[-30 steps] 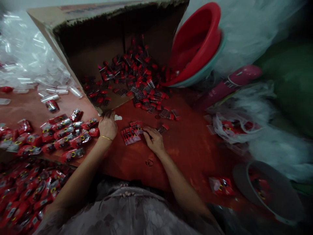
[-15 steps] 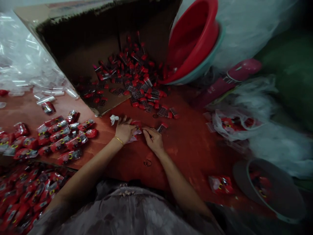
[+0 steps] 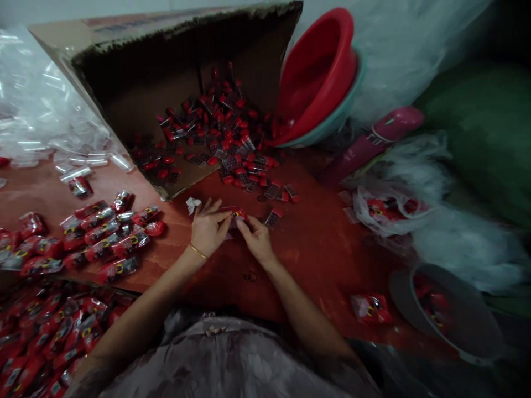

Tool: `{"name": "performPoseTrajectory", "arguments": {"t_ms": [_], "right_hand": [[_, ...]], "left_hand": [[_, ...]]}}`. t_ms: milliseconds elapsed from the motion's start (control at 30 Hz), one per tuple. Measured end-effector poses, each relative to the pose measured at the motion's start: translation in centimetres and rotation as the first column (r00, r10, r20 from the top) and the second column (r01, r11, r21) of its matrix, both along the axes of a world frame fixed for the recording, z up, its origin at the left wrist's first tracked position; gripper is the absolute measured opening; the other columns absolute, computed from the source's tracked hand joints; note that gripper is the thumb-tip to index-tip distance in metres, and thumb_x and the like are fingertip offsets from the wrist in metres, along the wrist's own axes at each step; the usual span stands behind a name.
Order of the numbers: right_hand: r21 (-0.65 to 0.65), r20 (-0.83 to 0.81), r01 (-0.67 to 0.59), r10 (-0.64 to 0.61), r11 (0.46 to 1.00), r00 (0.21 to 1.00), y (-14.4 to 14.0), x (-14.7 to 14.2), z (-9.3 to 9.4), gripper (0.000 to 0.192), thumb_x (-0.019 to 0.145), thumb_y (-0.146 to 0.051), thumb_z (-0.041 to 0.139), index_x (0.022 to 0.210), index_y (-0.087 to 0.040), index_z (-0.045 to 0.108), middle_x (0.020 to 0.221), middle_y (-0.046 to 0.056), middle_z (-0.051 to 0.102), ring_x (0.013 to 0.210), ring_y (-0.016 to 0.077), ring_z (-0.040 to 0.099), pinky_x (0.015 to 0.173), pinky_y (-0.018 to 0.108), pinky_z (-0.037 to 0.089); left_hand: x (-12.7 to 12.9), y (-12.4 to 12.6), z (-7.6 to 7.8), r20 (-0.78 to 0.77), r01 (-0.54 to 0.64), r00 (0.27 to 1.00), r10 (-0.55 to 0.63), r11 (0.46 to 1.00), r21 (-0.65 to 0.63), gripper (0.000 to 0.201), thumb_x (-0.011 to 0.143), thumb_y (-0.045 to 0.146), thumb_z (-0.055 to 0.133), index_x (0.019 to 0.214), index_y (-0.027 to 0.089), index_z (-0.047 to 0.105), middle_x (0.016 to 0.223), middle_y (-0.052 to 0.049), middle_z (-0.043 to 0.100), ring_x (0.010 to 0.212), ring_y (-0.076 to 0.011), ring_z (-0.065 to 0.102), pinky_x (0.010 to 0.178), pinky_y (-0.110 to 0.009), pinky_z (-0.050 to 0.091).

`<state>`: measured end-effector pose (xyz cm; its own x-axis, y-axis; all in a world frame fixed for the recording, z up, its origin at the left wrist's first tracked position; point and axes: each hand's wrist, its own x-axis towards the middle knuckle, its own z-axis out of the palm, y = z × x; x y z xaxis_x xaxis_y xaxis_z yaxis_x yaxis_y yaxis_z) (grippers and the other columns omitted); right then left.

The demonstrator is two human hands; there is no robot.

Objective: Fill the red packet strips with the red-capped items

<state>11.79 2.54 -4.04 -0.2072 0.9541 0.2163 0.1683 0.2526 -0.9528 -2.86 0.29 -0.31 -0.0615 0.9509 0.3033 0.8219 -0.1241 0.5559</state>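
Over the middle of the table, my left hand [image 3: 208, 228] and my right hand [image 3: 257, 239] meet at a small red printed plastic wrapper [image 3: 238, 213]. My right thumb and fingers pinch its right side. On the other side, my left thumb and index finger are closed at its edge, with the other fingers stretched out. Whether anything is inside the wrapper I cannot make out. A small clear, red-capped container [image 3: 274, 217] lies just right of my right hand. Close to my left fingertips is a crumpled white scrap [image 3: 193, 204].
A cardboard box [image 3: 56, 41] on its side spills red-capped containers [image 3: 243, 149]. Wrapped red packets [image 3: 102, 229] lie at left. At right are nested basins [image 3: 354, 44], a pink bottle [image 3: 373, 135], a plastic bag [image 3: 384, 224] and a grey tub [image 3: 477, 320]. Dark rings [image 3: 249, 276] lie in front.
The wrapper has been lifted and turned between my hands, showing more of its printed front. My left thumb has come in to its edge. The view has shifted slightly.
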Motion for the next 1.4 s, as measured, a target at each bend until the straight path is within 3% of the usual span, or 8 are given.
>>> {"name": "performPoseTrajectory", "arguments": {"t_ms": [167,433,600,867,1033,1133,1300,1400], "right_hand": [[-0.002,-0.036,0.068,-0.068,0.998,0.997,-1.3,-1.0,1.7,0.026,0.084,-0.037,0.050,0.075,-0.017,0.063,0.069,0.001,0.063,0.064,0.0141,0.055,0.062,0.025,0.044],[0.030,0.049,0.094,-0.095,0.995,0.994,-3.1,-0.8,1.2,0.031,0.085,-0.038,0.045,0.063,-0.018,0.054,0.058,-0.002,0.049,0.055,0.0112,0.044,0.055,0.023,0.037],[0.035,0.057,0.122,-0.123,0.992,0.991,-3.4,-0.7,1.2,0.037,0.086,-0.040,0.042,0.057,-0.019,0.045,0.053,-0.004,0.040,0.051,0.0100,0.037,0.050,0.022,0.031],[0.034,0.243,0.025,-0.033,0.999,0.970,-2.0,1.4,1.6,0.040,0.090,-0.044,0.035,0.066,-0.019,0.053,0.061,0.000,0.052,0.060,0.0134,0.049,0.058,0.024,0.038],[0.247,0.671,0.439,-0.479,0.864,0.566,0.7,5.1,1.2,0.045,0.081,-0.058,0.045,0.082,-0.015,0.059,0.078,0.015,0.060,0.075,0.0275,0.058,0.068,0.040,0.041],[0.318,0.736,0.457,-0.520,0.830,0.433,1.9,6.4,-0.3,0.043,0.076,-0.057,0.053,0.078,-0.014,0.059,0.080,0.020,0.059,0.081,0.0333,0.057,0.068,0.046,0.042],[0.299,0.654,0.356,-0.462,0.885,0.599,1.8,6.2,-1.2,0.025,0.075,-0.043,0.058,0.077,-0.018,0.057,0.076,0.011,0.061,0.075,0.0248,0.057,0.065,0.037,0.045],[0.033,0.486,0.316,-0.291,0.948,0.824,0.2,5.8,0.2,0.024,0.078,-0.041,0.054,0.086,-0.019,0.054,0.071,0.005,0.062,0.061,0.0184,0.057,0.058,0.032,0.045]], "left_hand": [[0.1,-1.4,0.7,0.445,-0.042,0.890,0.099,0.990,-0.136,0.043,0.078,0.041,0.057,0.114,0.017,0.061,0.113,-0.010,0.064,0.103,-0.0246,0.059,0.088,-0.034,0.045],[1.8,-2.2,-0.6,0.933,0.105,0.265,0.243,0.955,-0.278,0.028,0.057,0.040,0.075,0.067,0.014,0.071,0.064,-0.001,0.066,0.060,-0.0121,0.057,0.064,-0.023,0.046],[2.6,-2.5,-0.9,0.916,0.058,0.304,0.263,0.954,-0.293,0.023,0.054,0.034,0.078,0.062,0.014,0.070,0.061,-0.001,0.066,0.059,-0.0115,0.056,0.062,-0.022,0.045],[2.4,-2.0,0.5,0.928,0.139,0.014,0.372,0.919,-0.370,0.039,0.043,0.033,0.084,0.072,0.012,0.071,0.074,-0.005,0.071,0.066,-0.0124,0.062,0.069,-0.025,0.050],[1.7,-1.8,0.6,0.896,0.142,-0.069,0.438,0.893,-0.426,0.040,0.045,0.034,0.084,0.073,0.011,0.068,0.074,-0.005,0.070,0.065,-0.0132,0.063,0.065,-0.026,0.051],[1.6,-1.8,0.4,0.879,0.200,-0.078,0.471,0.871,-0.449,0.040,0.047,0.036,0.084,0.074,0.012,0.066,0.074,-0.004,0.069,0.064,-0.0127,0.063,0.064,-0.025,0.050],[1.5,-2.0,0.3,0.879,0.238,-0.075,0.472,0.864,-0.444,0.042,0.050,0.038,0.082,0.079,0.013,0.065,0.077,-0.005,0.070,0.068,-0.0136,0.064,0.066,-0.025,0.050],[1.1,-2.1,0.2,0.876,0.235,-0.086,0.475,0.864,-0.446,0.041,0.052,0.039,0.081,0.079,0.013,0.064,0.078,-0.005,0.070,0.071,-0.0144,0.065,0.068,-0.025,0.049]]}}
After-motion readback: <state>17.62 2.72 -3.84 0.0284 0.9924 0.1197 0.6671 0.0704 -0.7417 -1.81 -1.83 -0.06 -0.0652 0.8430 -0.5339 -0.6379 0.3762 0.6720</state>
